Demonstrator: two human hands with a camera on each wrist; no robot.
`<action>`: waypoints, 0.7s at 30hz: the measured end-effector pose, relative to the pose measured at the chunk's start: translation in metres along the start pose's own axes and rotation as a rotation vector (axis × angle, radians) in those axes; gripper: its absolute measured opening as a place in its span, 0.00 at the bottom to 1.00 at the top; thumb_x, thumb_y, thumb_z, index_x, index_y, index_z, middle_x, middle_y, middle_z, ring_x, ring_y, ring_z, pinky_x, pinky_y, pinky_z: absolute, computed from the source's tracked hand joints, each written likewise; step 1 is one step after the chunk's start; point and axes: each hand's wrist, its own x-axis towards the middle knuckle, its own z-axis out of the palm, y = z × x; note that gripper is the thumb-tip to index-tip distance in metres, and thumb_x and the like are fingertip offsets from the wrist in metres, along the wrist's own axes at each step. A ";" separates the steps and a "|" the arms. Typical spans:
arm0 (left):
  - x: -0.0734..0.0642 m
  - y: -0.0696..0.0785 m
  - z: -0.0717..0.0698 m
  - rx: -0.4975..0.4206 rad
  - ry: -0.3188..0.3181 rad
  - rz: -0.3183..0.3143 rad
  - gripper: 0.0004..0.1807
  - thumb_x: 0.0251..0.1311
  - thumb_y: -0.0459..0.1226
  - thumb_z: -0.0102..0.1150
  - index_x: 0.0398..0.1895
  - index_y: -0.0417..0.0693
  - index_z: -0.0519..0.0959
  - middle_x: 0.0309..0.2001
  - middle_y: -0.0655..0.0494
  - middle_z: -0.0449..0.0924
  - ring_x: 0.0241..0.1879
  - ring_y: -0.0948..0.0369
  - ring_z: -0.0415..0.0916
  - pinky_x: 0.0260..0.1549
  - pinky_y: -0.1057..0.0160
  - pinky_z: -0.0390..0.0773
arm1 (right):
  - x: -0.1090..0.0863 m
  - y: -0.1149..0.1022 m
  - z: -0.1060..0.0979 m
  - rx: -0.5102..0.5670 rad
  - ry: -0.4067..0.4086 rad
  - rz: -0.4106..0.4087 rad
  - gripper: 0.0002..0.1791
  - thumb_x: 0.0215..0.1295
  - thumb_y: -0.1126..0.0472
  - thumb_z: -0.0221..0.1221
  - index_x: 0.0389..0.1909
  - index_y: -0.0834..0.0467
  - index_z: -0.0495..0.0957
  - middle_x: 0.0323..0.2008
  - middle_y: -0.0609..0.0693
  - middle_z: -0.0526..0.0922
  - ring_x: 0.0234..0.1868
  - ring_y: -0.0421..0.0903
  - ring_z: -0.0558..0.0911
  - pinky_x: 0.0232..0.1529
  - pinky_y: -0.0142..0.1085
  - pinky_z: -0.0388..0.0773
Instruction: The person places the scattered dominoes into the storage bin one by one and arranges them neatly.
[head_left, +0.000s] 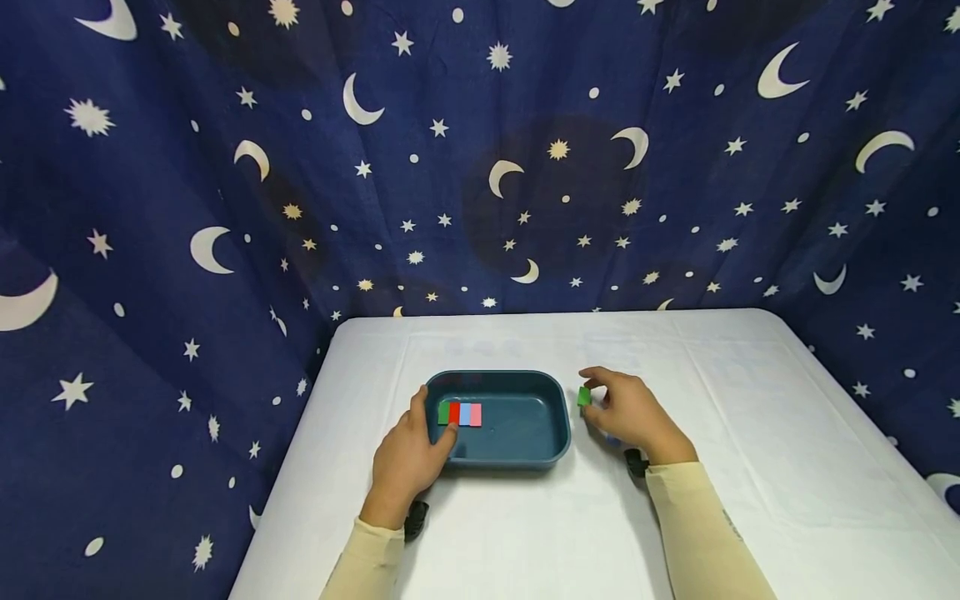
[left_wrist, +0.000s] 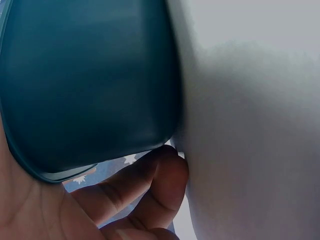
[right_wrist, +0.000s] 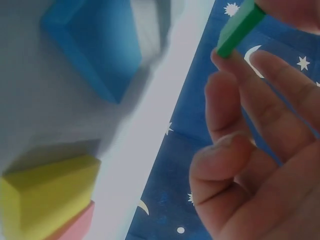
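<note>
A dark teal plastic tray stands on the white table. My left hand grips its left end, thumb over the rim and the other fingers along the outside. Inside the tray, at its left, a green block, a red block, a light blue block and a pink block lie side by side in a row. To the right of the tray, my right hand pinches another green block between thumb and fingertip, above the table.
Beneath the right hand, the right wrist view has a blue block, a yellow block and part of a pink block on the tabletop. A dark blue curtain with moons and stars hangs behind the table.
</note>
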 end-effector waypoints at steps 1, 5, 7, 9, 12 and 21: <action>0.000 0.000 0.000 0.000 -0.001 -0.001 0.48 0.68 0.61 0.60 0.82 0.45 0.58 0.54 0.40 0.84 0.36 0.47 0.85 0.30 0.47 0.83 | 0.000 -0.001 -0.001 0.000 0.009 -0.003 0.31 0.58 0.61 0.71 0.66 0.57 0.80 0.49 0.51 0.88 0.38 0.50 0.82 0.39 0.46 0.77; 0.000 0.000 0.000 -0.002 -0.005 -0.004 0.48 0.68 0.61 0.61 0.82 0.45 0.58 0.55 0.40 0.84 0.37 0.47 0.85 0.31 0.47 0.83 | 0.001 -0.003 -0.004 -0.001 0.026 -0.021 0.31 0.59 0.61 0.69 0.66 0.57 0.79 0.50 0.51 0.88 0.38 0.51 0.81 0.39 0.45 0.76; 0.000 -0.001 0.000 -0.004 -0.004 -0.005 0.48 0.68 0.60 0.61 0.81 0.45 0.58 0.55 0.40 0.84 0.36 0.47 0.85 0.31 0.47 0.83 | 0.002 -0.004 -0.005 -0.001 0.031 -0.034 0.31 0.59 0.62 0.69 0.65 0.57 0.80 0.50 0.51 0.88 0.37 0.51 0.81 0.39 0.45 0.76; 0.001 -0.001 0.000 -0.006 -0.001 -0.003 0.48 0.68 0.60 0.61 0.82 0.45 0.58 0.55 0.40 0.84 0.37 0.47 0.85 0.31 0.46 0.83 | 0.004 -0.004 -0.007 -0.002 0.039 -0.044 0.30 0.59 0.62 0.69 0.65 0.57 0.80 0.50 0.51 0.88 0.37 0.50 0.81 0.39 0.45 0.76; 0.002 -0.002 0.001 -0.004 0.004 0.002 0.48 0.68 0.60 0.61 0.81 0.45 0.58 0.54 0.39 0.84 0.36 0.47 0.85 0.31 0.47 0.83 | 0.008 -0.006 -0.009 -0.003 0.049 -0.053 0.30 0.60 0.61 0.69 0.65 0.57 0.80 0.51 0.51 0.88 0.37 0.51 0.81 0.40 0.45 0.76; 0.002 -0.002 0.000 0.000 0.001 0.007 0.48 0.68 0.61 0.60 0.82 0.45 0.58 0.54 0.39 0.84 0.37 0.46 0.85 0.31 0.47 0.83 | 0.021 -0.023 -0.013 0.005 0.060 -0.079 0.28 0.63 0.58 0.69 0.65 0.56 0.80 0.52 0.50 0.88 0.38 0.53 0.81 0.41 0.46 0.76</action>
